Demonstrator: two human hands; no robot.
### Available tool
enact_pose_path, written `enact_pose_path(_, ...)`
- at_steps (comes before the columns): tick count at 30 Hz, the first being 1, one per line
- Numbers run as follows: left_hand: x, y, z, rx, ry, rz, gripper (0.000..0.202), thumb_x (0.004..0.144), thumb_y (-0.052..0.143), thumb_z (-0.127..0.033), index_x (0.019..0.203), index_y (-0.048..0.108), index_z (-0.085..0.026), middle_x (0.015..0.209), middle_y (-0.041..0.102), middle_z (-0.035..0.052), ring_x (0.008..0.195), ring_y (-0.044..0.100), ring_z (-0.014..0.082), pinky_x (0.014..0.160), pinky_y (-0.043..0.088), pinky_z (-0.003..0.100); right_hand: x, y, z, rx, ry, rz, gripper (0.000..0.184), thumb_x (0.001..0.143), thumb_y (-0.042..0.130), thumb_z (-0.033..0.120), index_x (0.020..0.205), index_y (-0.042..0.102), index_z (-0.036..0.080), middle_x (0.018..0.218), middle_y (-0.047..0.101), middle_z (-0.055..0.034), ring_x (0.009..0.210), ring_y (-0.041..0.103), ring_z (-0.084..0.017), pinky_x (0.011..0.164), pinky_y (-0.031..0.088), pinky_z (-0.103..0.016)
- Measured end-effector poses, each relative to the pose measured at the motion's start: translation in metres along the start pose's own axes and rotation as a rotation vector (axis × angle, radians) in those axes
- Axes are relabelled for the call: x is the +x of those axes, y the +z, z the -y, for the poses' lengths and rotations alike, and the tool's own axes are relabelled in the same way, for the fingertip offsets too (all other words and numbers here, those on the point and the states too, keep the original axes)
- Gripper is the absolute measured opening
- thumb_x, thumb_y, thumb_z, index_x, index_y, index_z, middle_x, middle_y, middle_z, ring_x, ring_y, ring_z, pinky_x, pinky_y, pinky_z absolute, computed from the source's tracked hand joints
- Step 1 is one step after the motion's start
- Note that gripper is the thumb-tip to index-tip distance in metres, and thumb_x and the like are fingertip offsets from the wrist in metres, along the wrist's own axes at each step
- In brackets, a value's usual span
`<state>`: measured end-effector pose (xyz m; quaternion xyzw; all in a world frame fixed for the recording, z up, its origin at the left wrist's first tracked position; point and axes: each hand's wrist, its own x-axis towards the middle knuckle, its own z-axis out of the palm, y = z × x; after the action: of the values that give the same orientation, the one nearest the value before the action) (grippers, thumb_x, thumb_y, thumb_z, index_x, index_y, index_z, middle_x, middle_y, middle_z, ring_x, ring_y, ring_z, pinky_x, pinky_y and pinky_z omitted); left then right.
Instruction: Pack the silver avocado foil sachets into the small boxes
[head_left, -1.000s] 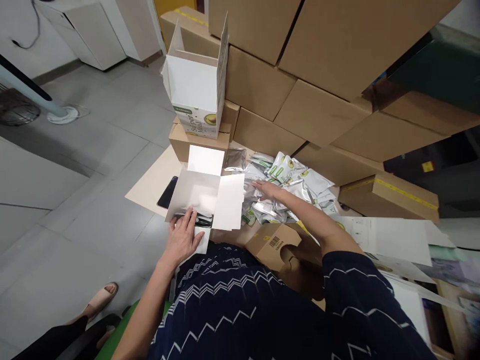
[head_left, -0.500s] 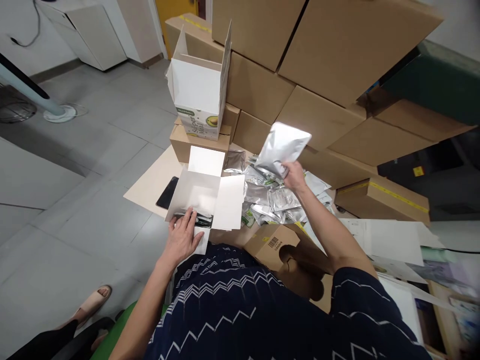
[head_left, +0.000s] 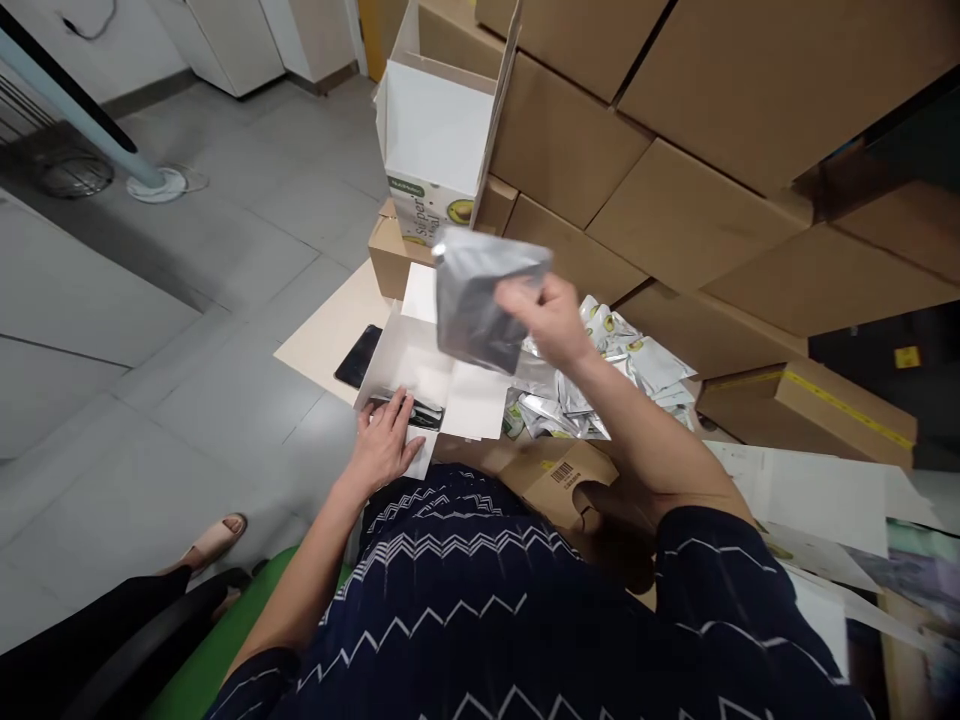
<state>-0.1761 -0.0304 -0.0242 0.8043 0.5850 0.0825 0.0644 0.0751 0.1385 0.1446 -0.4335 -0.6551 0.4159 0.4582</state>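
A storeroom with a grey tiled floor (head_left: 187,330), walled in from 12 to 3 o'clock by stacked brown cartons (head_left: 675,210). A seated person in a dark zigzag-patterned top works over an open white carton (head_left: 409,365), which lies on a flat sheet of cardboard (head_left: 322,330).

The right hand (head_left: 547,320) is raised above the carton. Its fingers (head_left: 517,295) are pinched shut on the upper right edge of a silver pouch (head_left: 476,300), which hangs tilted in the air over the carton's far flap. The left hand (head_left: 386,445) rests at the carton's 6 o'clock edge, fingers (head_left: 397,410) stretched out flat and loosely spread across the near flap, gripping nothing.

A heap of foil sachets (head_left: 600,385), some printed with green avocados, lies just at the carton's 3 o'clock. A black phone (head_left: 358,356) lies on the sheet at its 9 o'clock. At 12 o'clock an upright white box with an avocado print (head_left: 439,150) stands on a small brown box. A brown box with a barcode (head_left: 559,478) sits near the person's lap.
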Motion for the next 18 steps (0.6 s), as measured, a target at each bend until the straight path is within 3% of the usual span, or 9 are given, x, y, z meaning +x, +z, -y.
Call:
enact_pose_path(3, -0.001, -0.001, -0.001, -0.005, -0.009, 0.004, 0.071, 0.099, 0.039, -0.052, 0.157, 0.032, -0.010, 0.163, 0.032, 0.0213, 0.128, 0.054, 0.0369, 0.114, 0.025, 0.056, 0.000, 0.045, -0.006, -0.163, 0.008, 0.246, 0.015, 0.081, 0.060, 0.027, 0.090, 0.066, 0.016, 0.074, 0.063, 0.0021, 0.074, 0.061, -0.015, 0.070, 0.050, -0.027)
enact_pose_path(7, -0.001, -0.002, -0.002, -0.035, -0.013, 0.009, 0.070, 0.099, 0.040, -0.051, 0.157, 0.031, -0.012, 0.163, 0.032, 0.0208, 0.133, 0.050, 0.0366, 0.115, 0.024, 0.055, -0.003, 0.085, -0.034, -0.464, 0.042, 0.467, 0.027, 0.079, 0.052, 0.014, 0.101, 0.067, 0.014, 0.097, 0.072, -0.0036, 0.092, 0.065, -0.019, 0.081, 0.049, -0.028)
enact_pose_path(10, -0.001, -0.002, -0.002, -0.040, -0.016, 0.017, 0.071, 0.099, 0.039, -0.050, 0.157, 0.031, -0.011, 0.163, 0.030, 0.0214, 0.134, 0.050, 0.0365, 0.115, 0.024, 0.056, -0.005, 0.102, -0.053, -0.694, 0.169, 0.746, 0.032, 0.084, 0.053, 0.015, 0.111, 0.068, 0.012, 0.113, 0.073, -0.0105, 0.102, 0.067, -0.023, 0.082, 0.049, -0.028)
enact_pose_path(13, 0.000, -0.003, -0.003, -0.036, -0.027, 0.028, 0.071, 0.099, 0.039, -0.050, 0.157, 0.032, -0.010, 0.163, 0.030, 0.0220, 0.133, 0.050, 0.0367, 0.115, 0.024, 0.056, -0.004, 0.113, -0.060, -0.913, 0.215, 1.072, 0.034, 0.087, 0.054, 0.017, 0.114, 0.071, 0.007, 0.115, 0.073, -0.0179, 0.102, 0.069, -0.027, 0.077, 0.049, -0.028)
enact_pose_path(18, 0.001, -0.005, -0.003, -0.047, -0.037, 0.031, 0.074, 0.099, 0.040, -0.051, 0.159, 0.025, -0.011, 0.165, 0.024, 0.0225, 0.136, 0.048, 0.0372, 0.115, 0.024, 0.056, -0.002, 0.127, -0.062, -1.089, 0.145, 1.315, 0.034, 0.083, 0.057, 0.010, 0.111, 0.074, 0.001, 0.113, 0.073, -0.0235, 0.100, 0.071, -0.028, 0.075, 0.049, -0.028)
